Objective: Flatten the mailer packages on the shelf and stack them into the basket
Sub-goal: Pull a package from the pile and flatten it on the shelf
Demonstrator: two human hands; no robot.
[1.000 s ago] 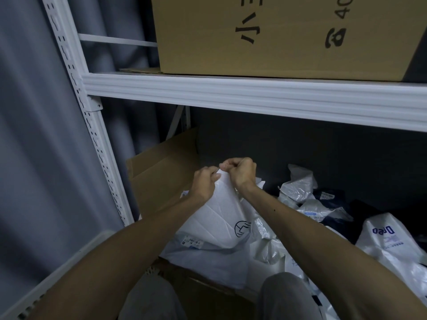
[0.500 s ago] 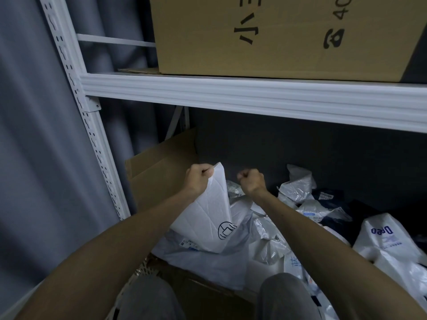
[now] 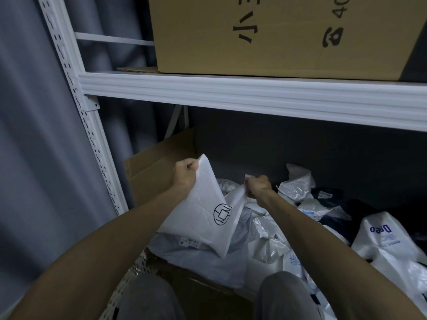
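Note:
I hold a white padded mailer with a round dark logo, tilted above the lower shelf. My left hand pinches its top left corner. My right hand grips the mailer's other top corner, pulled out to the right. Under it lies a flat pale mailer with a label. Several crumpled white and dark mailers are heaped on the shelf to the right. A white perforated basket shows only as a strip of rim at the bottom, between my knees and the shelf.
A white shelf beam runs overhead with a big cardboard box on it. A white slotted upright stands at the left before a grey curtain. An open brown carton flap leans at the shelf's back left. My knees fill the bottom.
My hands were together at the mailer's top a second ago. They have spread apart, the right one moving right and down, and the mailer's top edge is stretched between them.

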